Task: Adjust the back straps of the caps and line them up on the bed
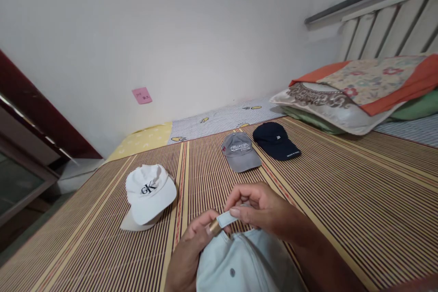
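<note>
A pale blue baseball cap (236, 260) is held low at the front, its back opening and adjusting strap (227, 219) facing up. My left hand (191, 248) is closed on the cap at the strap's gold-coloured buckle (215, 226), thumb on top. With thumb and fingers, my right hand (262, 207) pinches the strap's other side. The cap's brim is out of sight. Beyond my hands lie a grey cap (240, 151) with white lettering and a navy cap (275, 141). At the left, a white cap (150, 194) with black letters rests on another light-coloured cap (132, 222).
A striped bamboo mat (112, 255) covers the bed. Pillows (328, 105) under an orange floral cloth (372, 77) are piled at the right, below a radiator (393, 27). A pink note (142, 96) sticks to the white wall (205, 32).
</note>
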### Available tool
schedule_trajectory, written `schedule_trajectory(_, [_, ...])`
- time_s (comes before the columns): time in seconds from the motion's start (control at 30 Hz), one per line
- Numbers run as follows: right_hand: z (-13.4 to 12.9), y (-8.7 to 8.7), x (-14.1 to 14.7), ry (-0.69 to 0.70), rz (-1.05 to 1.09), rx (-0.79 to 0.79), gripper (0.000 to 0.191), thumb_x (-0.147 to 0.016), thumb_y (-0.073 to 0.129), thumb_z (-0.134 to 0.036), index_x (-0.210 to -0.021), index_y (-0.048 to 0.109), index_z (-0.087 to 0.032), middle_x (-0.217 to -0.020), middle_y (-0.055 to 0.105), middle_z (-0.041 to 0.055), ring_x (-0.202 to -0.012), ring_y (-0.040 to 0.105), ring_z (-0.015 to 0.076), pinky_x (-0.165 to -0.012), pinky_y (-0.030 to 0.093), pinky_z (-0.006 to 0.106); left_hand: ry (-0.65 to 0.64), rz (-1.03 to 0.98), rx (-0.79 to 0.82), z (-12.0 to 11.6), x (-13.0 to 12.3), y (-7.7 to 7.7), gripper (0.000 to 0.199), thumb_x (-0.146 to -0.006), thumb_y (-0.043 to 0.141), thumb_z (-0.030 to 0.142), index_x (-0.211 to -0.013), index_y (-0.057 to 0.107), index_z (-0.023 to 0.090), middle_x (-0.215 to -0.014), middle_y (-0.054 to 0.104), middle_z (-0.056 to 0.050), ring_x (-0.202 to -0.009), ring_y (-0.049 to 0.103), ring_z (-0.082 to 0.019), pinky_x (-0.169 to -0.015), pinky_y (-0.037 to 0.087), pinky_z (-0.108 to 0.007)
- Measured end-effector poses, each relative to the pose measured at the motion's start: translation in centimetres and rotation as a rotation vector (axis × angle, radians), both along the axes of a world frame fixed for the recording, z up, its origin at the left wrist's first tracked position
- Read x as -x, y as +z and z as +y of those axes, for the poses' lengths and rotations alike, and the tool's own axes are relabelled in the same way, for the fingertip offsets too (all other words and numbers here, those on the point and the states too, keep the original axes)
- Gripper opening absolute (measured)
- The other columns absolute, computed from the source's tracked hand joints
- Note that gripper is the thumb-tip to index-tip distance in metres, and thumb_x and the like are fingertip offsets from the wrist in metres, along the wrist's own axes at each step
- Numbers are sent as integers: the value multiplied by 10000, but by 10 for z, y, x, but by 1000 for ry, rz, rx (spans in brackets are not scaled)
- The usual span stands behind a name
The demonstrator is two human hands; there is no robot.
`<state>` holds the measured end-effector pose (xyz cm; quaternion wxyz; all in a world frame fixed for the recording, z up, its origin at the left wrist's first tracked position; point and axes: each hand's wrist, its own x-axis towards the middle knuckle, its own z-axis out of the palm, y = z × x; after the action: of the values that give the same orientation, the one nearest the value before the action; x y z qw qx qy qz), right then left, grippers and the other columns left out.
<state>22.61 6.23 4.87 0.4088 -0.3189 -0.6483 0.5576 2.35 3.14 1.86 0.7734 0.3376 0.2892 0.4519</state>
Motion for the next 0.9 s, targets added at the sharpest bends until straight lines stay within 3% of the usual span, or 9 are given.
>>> schedule_trajectory(0.53, [0,2,-2,-29,-43,-89,108,-838,698,-279,-813,718,-175,-745,658,-12,-703,545,117,-649,404,242,19,88,6,-1,-6,6,250,-740,845,354,-743,737,128,-649,631,-12,-542,504,-59,-530,357,-140])
schedule_trajectory(0.77, [-4,5,0,-46,-59,-86,91,-841,690,-258,-803,712,-179,-731,653,-19,-688,535,113,-640,396,240,29,199,-75,-3,-2,2,402,-750,796,539,-728,728,143,-625,537,13,-539,389,-68,-531,307,-177])
schedule_trajectory(0.9, [-4,4,0,-33,-58,-91,82,-854,683,-252,-821,708,-181,-761,668,-16,-714,556,115,-661,411,238,-56,305,-151,-1,1,5,491,-773,719,646,-761,744,156,-652,504,14,-562,365,-86,-544,306,-206])
